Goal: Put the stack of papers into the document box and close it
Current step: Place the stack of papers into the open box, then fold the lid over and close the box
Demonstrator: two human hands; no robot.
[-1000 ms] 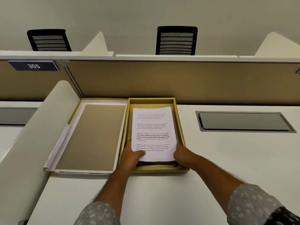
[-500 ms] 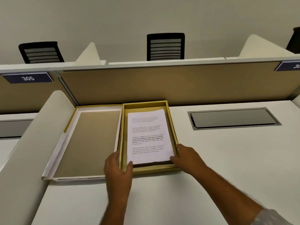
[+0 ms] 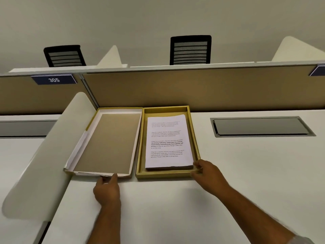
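The stack of printed white papers [image 3: 168,141] lies flat inside the yellow document box [image 3: 195,138], which stands on the white desk against the partition. The box's lid [image 3: 109,143] lies open to the left, inner side up, white-rimmed with a tan lining. My left hand [image 3: 107,189] pinches the lid's near edge, thumb on top of the rim. My right hand [image 3: 206,170] holds the box's near right corner, fingertips over the rim beside the papers.
A curved white side divider [image 3: 44,155] rises just left of the lid. A tan partition [image 3: 193,88] runs behind the box. A grey cable hatch [image 3: 260,126] is set into the desk to the right. Two black chairs [image 3: 190,50] stand beyond.
Both hands have let go of the papers, which now rest in the box. My left hand moved left to the lid's near edge. My right hand shifted onto the box's near right corner.
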